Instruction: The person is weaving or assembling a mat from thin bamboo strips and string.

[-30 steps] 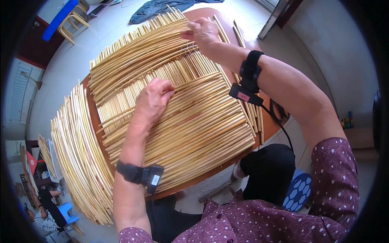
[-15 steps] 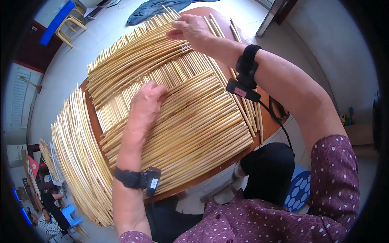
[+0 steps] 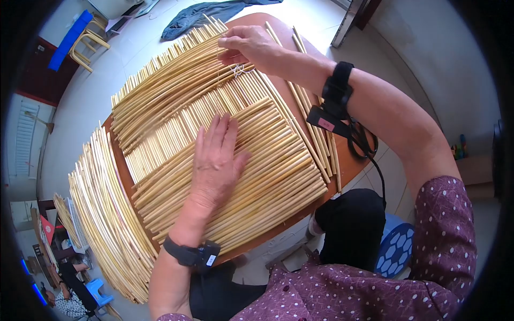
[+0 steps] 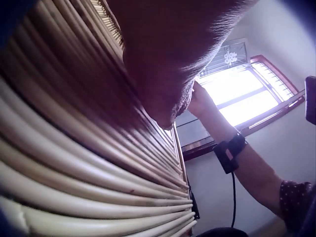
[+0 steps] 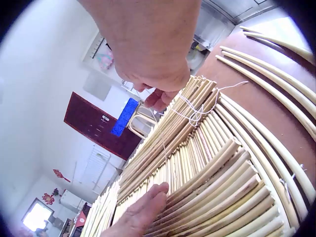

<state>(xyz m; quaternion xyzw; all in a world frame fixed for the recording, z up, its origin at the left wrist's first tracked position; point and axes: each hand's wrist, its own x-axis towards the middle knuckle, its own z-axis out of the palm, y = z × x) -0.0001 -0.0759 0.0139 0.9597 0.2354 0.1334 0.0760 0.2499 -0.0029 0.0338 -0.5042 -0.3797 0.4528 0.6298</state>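
My left hand (image 3: 217, 160) lies with fingers extended on a layer of side-by-side straw-coloured stalks (image 3: 267, 160), its fingertips near the layer's upper edge. In the left wrist view the hand (image 4: 163, 64) hangs dark over the curving stalks (image 4: 98, 163). Above the far bundle of stalks (image 3: 166, 75), my right hand (image 3: 249, 47) has its fingers bent, thumb near forefinger. A thin string (image 5: 164, 143) runs down from the right hand (image 5: 153, 64) across the stalks and seems pinched there; the fingertips are partly hidden. Loops of white string (image 5: 195, 114) rest on the bundle's end.
More stalks lie crosswise beneath, and loose ones (image 3: 302, 101) sit along the right of the brown table (image 3: 350, 166). A long pile of stalks (image 3: 112, 214) stands left of it. Dark cloth (image 3: 203, 16) is on the floor; a cable hangs by the right wrist.
My left hand has gone from bent fingers at the layer's upper edge to lying spread on the stalks. My right hand has shifted left over the far bundle.
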